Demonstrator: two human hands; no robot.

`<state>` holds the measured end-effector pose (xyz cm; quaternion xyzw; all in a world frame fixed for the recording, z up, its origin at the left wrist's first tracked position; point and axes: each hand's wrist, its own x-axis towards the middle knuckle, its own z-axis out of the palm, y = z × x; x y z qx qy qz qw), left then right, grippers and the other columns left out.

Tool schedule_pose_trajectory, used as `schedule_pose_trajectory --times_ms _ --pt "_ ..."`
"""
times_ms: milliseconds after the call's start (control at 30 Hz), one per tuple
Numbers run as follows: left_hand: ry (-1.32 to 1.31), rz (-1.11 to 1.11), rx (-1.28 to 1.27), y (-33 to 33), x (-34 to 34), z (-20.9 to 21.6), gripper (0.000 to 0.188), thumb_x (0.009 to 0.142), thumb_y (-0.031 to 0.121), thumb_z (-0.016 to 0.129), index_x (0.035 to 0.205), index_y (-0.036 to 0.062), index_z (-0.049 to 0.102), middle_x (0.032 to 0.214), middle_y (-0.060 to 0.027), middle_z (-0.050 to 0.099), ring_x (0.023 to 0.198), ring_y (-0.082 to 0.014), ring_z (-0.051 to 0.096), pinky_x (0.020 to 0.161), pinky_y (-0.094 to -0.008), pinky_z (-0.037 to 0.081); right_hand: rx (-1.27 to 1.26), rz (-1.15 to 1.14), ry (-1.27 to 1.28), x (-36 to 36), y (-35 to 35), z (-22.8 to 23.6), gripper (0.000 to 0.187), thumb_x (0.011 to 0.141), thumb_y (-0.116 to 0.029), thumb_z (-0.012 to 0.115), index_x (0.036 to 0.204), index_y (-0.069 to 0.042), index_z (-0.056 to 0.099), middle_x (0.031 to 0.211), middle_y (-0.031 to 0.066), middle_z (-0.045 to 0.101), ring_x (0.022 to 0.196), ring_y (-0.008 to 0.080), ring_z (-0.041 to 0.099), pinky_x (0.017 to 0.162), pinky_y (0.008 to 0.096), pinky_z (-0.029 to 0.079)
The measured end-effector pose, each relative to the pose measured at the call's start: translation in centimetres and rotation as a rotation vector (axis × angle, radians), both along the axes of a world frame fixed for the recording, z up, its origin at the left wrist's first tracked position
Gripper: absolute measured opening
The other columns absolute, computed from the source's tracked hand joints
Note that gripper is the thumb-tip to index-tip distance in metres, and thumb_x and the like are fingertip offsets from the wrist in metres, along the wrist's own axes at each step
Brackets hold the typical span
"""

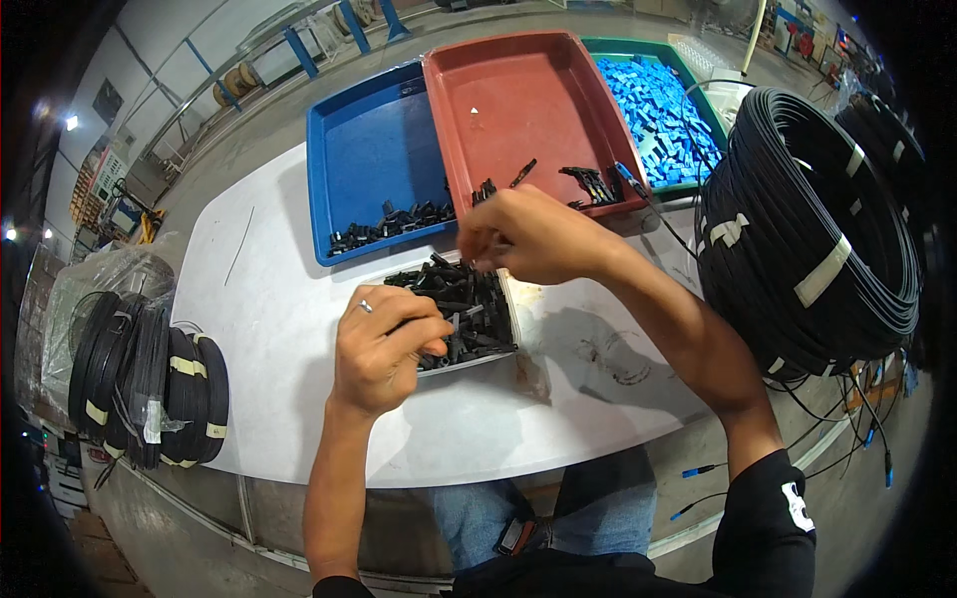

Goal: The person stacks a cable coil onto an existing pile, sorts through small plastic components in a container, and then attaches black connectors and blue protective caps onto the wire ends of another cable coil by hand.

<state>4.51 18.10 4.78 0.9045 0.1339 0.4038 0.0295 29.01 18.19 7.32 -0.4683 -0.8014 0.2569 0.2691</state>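
A white box (514, 317) full of small black plastic parts (482, 309) sits on the table in front of me. At its left edge is my left hand (384, 349), fingers curled in with thumb and forefinger together; what they hold, if anything, is hidden. My right hand (533, 237) hangs over the box's far right corner, fingers bent down and closed. Its fingertips are slightly blurred, so I cannot make out what is in them. Just beyond it, the red tray (513, 110) holds a few dark pieces (588, 185) along its near edge.
A blue tray (374, 149) with black parts stands left of the red one, a green tray (710, 125) of blue pieces right of it. Large black cable coils (788, 249) rise at right; smaller coils (150, 384) sit at left. A thin wire (239, 245) lies on the white table (269, 399).
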Motion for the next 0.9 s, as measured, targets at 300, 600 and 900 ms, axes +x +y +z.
schedule_pose_trajectory --times_ms 300,600,900 --pt "0.291 0.023 0.099 -0.9 0.5 0.8 0.032 0.07 0.037 0.078 0.087 0.0108 0.075 0.098 -0.0016 0.07 0.1 -0.0221 0.062 0.091 -0.0407 0.041 0.058 -0.066 -0.193 -0.2 -4.2 -0.8 0.015 0.077 -0.008 0.077 0.091 -0.004 0.075 0.08 0.0158 0.072 0.081 0.0345 0.071 0.073 0.0448 0.054" --pt "0.254 0.103 0.108 -1.0 -1.5 0.0 0.024 0.074 0.028 0.078 0.086 0.008 0.076 0.099 -0.0046 0.072 0.098 -0.0228 0.062 0.089 -0.0403 0.042 0.13 -0.036 -0.153 -1.9 -4.6 -0.5 0.013 0.073 -0.011 0.074 0.085 -0.007 0.076 0.09 0.0114 0.066 0.086 0.0348 0.067 0.075 0.044 0.053" --pt "0.084 0.16 0.114 -1.2 -2.1 -0.3 0.014 0.083 0.019 0.071 0.087 0.0066 0.075 0.093 -0.0033 0.073 0.09 -0.0205 0.064 0.083 -0.0369 0.042 0.13 -0.038 -0.204 -3.1 -4.7 -1.6 0.014 0.071 -0.012 0.073 0.082 -0.004 0.076 0.084 0.0118 0.066 0.079 0.0325 0.066 0.07 0.0424 0.052"
